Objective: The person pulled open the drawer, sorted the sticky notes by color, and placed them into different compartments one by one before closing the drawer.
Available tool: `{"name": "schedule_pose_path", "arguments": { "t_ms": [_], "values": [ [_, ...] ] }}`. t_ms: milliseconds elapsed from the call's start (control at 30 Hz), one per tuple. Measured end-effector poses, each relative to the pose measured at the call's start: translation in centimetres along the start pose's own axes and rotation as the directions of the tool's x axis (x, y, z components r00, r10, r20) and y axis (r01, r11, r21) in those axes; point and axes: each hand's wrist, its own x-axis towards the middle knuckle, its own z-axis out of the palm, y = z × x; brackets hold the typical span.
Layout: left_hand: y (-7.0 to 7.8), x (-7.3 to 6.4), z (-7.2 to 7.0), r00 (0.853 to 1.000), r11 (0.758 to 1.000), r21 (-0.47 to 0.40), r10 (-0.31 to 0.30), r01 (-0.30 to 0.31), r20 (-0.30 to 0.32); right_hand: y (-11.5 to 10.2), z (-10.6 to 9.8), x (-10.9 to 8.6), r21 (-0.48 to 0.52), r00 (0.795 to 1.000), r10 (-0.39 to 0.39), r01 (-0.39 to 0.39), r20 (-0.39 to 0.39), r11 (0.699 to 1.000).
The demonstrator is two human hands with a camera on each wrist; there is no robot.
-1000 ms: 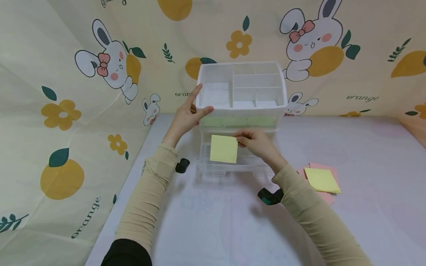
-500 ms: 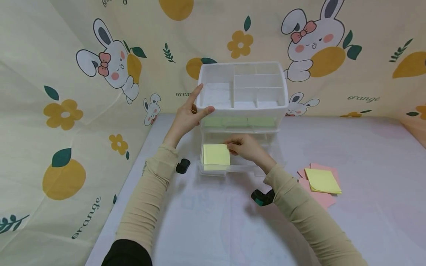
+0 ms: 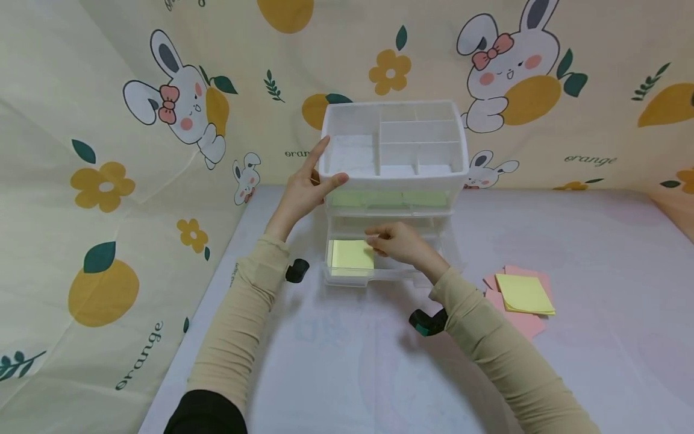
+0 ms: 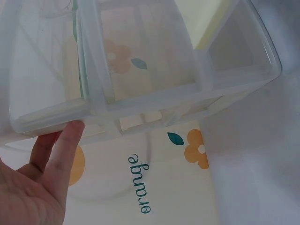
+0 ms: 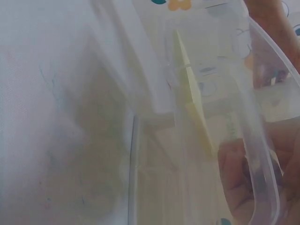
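A white drawer organizer (image 3: 394, 176) stands at the table's back, its clear lower drawer (image 3: 401, 275) pulled out. My left hand (image 3: 303, 193) grips its left side, with a finger along the upper rim and the thumb over the front. Yellow sticky notes (image 3: 351, 259) lie in the drawer's front left part. My right hand (image 3: 403, 244) is inside the drawer, thumb and index finger parted beside the notes' upper right corner. Through clear plastic, the right wrist view shows the yellow notes (image 5: 194, 96) edge-on and the fingers (image 5: 234, 173) close to one end.
Green paper (image 3: 387, 198) shows through the closed upper drawer. To the right, a yellow sticky note stack (image 3: 525, 293) lies on pink notes (image 3: 523, 324). A patterned cloth (image 3: 336, 54) rises behind and along the left. The organizer's top has divided compartments (image 3: 423, 132).
My right hand moved left and down with a yellow sticky note, lowered it into the open drawer, and let go of it. The left hand has kept its hold on the organizer.
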Motion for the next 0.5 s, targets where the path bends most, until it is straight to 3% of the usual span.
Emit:
{"name": "schedule_pose_path", "arguments": {
  "t_ms": [267,500],
  "values": [
    [0.0,-0.1,-0.1,1.0,1.0,-0.001,0.004,-0.004,0.003,-0.1,-0.3,-0.3,0.086,0.997,-0.07,0.071,-0.015,0.994],
    [0.1,0.0,0.0,1.0,1.0,-0.002,0.004,-0.004,0.001,-0.7,-1.7,-1.3,0.093,0.995,-0.082,0.087,-0.053,0.992]
  ]
}}
